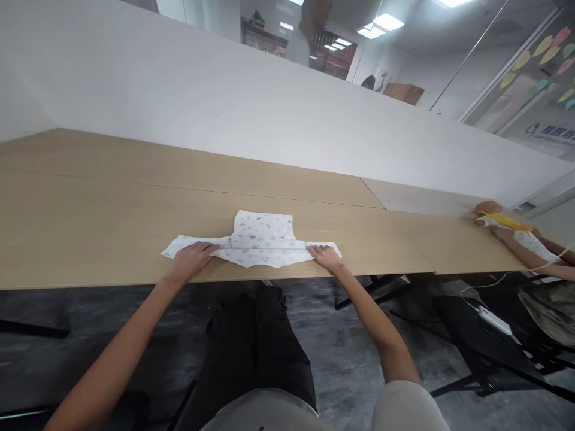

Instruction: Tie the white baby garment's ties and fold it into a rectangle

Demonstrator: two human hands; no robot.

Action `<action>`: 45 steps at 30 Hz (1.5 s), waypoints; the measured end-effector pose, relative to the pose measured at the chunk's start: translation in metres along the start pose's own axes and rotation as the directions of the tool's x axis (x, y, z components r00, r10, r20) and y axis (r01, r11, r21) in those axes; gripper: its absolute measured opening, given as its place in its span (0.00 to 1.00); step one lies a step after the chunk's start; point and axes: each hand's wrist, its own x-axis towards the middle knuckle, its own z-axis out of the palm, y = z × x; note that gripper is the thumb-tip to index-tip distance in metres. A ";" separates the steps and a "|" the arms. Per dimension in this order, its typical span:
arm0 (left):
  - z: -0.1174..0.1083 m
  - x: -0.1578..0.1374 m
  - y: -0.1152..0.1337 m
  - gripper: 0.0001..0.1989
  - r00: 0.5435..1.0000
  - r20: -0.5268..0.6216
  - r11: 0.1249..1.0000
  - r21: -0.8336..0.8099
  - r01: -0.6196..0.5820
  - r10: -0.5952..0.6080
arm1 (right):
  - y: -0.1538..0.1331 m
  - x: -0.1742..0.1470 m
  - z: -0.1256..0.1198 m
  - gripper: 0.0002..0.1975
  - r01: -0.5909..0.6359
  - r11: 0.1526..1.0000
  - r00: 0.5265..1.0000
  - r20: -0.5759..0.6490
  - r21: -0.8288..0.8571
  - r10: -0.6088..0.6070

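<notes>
A white baby garment [264,230] with small grey prints lies spread on the wooden table, its two sleeves stretched out sideways and a crease running across its middle. On its left sleeve rests my left hand [193,258], fingers extended toward the body of the garment. My right hand [325,257] lies on the opposite sleeve near the cuff, fingers pointing inward and pressed flat to the cloth. Both hands touch the fabric from above; the undersides of the fingers are hidden.
The table [112,233] runs along a white low wall [215,114] with glass above. At the far right, another person's arms [548,263] handle a doll [489,207] with a yellow cloth [507,222]. A black chair [476,329] carries a white power strip [494,320] and cable.
</notes>
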 end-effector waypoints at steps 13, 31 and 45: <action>0.007 -0.020 0.050 0.24 0.980 -0.119 0.986 -0.083 0.147 -0.157 | -0.035 -0.010 0.001 0.23 -0.279 0.909 0.929 -0.154 0.308 0.337; 0.022 0.001 0.121 0.25 0.986 -0.151 0.987 -0.134 -0.091 0.071 | -0.018 -0.011 0.009 0.23 -0.800 0.495 0.490 -0.106 0.340 0.865; 0.037 -0.019 0.151 0.24 0.962 -0.211 0.975 -0.097 -0.199 0.175 | -0.030 0.016 -0.013 0.20 -0.717 0.501 0.554 -0.040 0.485 0.831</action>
